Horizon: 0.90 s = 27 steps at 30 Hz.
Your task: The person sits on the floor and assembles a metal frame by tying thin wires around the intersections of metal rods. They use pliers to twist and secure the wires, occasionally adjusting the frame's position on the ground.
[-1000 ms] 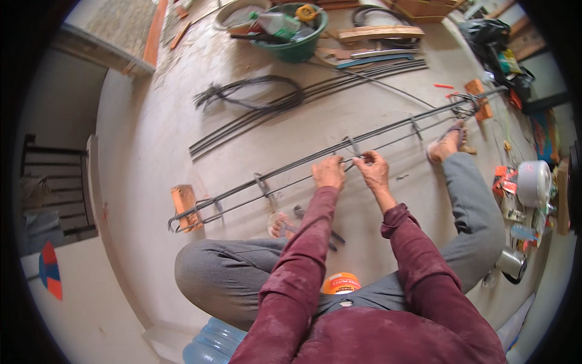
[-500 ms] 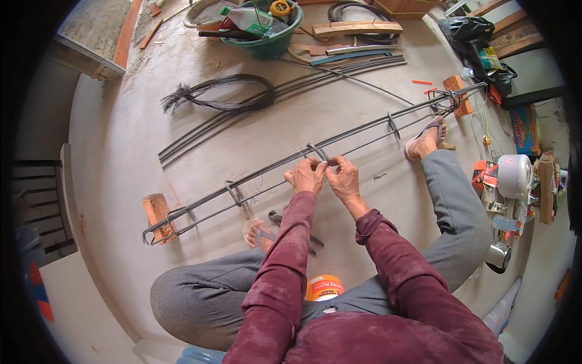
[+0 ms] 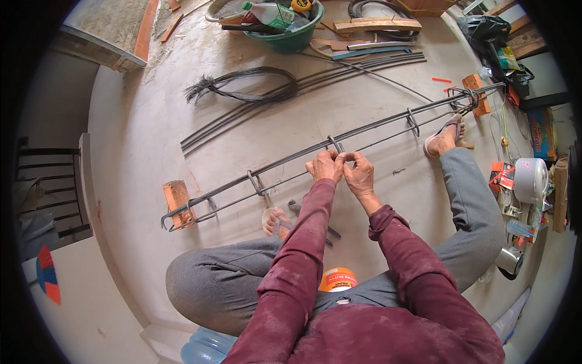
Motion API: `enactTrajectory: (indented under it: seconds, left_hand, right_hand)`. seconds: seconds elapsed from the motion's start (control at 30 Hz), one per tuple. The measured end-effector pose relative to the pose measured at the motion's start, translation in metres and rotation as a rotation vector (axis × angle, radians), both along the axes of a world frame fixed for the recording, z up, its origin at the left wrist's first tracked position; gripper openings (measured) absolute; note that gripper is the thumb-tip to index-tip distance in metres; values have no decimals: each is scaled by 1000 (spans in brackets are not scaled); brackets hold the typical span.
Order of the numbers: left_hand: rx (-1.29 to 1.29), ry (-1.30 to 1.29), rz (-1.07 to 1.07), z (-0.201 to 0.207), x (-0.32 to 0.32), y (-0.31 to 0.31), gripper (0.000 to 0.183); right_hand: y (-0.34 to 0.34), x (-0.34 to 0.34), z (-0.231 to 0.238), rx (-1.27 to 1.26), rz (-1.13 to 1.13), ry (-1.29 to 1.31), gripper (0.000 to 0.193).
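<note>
A long cage of steel rebar (image 3: 285, 159) with bent stirrups stretches slantwise across the floor before me. Both my hands are at its middle stirrup (image 3: 335, 144), beside the nearer bar. The fingers of my left hand (image 3: 325, 165) are pinched together there. Thumb and forefinger of my right hand (image 3: 360, 176) close right against the left fingertips. Whatever sits in the pinch is small and hidden by the fingers. One brick (image 3: 176, 203) props the cage's left end, and another brick (image 3: 476, 96) its right end.
Beyond the cage lie a coil of thin wire (image 3: 254, 85) and loose rebar (image 3: 236, 124). A green tub (image 3: 285, 41) of items stands at the back. Dark-handled pliers or cutters (image 3: 330, 236) lie by my left foot, near an orange-and-white bucket (image 3: 338, 279). A rice cooker (image 3: 530, 180) is at right.
The whole view has shifted, so the scene sits farther right and slightly higher. My hands stay pinched at the same stirrup, with only slight finger movement.
</note>
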<state>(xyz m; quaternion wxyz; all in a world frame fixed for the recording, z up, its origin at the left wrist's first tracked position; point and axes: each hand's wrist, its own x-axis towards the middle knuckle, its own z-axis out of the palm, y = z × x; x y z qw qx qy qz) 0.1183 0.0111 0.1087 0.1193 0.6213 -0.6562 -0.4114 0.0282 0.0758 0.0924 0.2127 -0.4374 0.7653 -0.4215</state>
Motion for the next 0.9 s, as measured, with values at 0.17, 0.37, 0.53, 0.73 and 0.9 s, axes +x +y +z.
enactTrajectory:
  seconds: [0.17, 0.37, 0.53, 0.73, 0.9]
  left_hand:
    - [-1, 0, 32, -6, 0, 0, 28]
    - [-10, -14, 76, -11, -1, -2, 42]
    - [-68, -75, 102, -12, -1, -5, 60]
    - [-150, -108, 186, -6, -7, -1, 88]
    - [-40, -80, 152, -4, -5, -5, 74]
  right_hand:
    - [20, -8, 27, 97, -62, -1, 20]
    - [97, -10, 39, 330, -246, -352, 24]
    - [102, 5, 46, 729, -237, -687, 24]
    - [74, 26, 17, 499, -367, -1152, 17]
    - [59, 34, -2, 223, -309, -1709, 8]
